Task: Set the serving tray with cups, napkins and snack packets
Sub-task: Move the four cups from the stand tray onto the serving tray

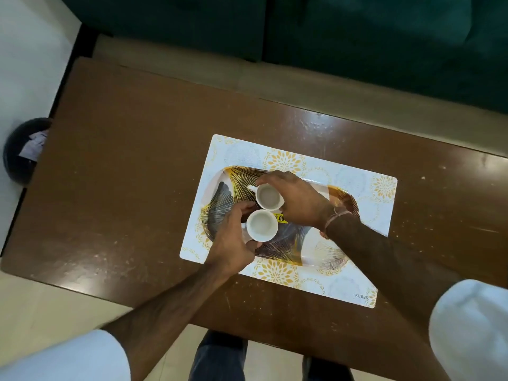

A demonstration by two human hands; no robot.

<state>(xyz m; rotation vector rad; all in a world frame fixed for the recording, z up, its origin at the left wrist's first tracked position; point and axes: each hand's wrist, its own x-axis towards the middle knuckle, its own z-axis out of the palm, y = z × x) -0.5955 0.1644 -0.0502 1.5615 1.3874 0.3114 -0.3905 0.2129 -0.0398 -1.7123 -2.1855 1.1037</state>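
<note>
A patterned serving tray (324, 251) with gold and grey leaf print lies on a white placemat (357, 279) on the brown table. Two small white cups sit side by side over the tray's left half. My left hand (231, 243) wraps around the nearer cup (261, 225) from the left. My right hand (299, 199) grips the farther cup (268, 197) from the right; its handle points left. A yellow price sticker (280, 218) shows between the cups. No napkins or snack packets are in view.
The brown table (123, 188) stretches left of the placemat. A dark green sofa (357, 37) runs along the far side. A black bin (22, 152) with paper in it stands on the floor at the table's left end.
</note>
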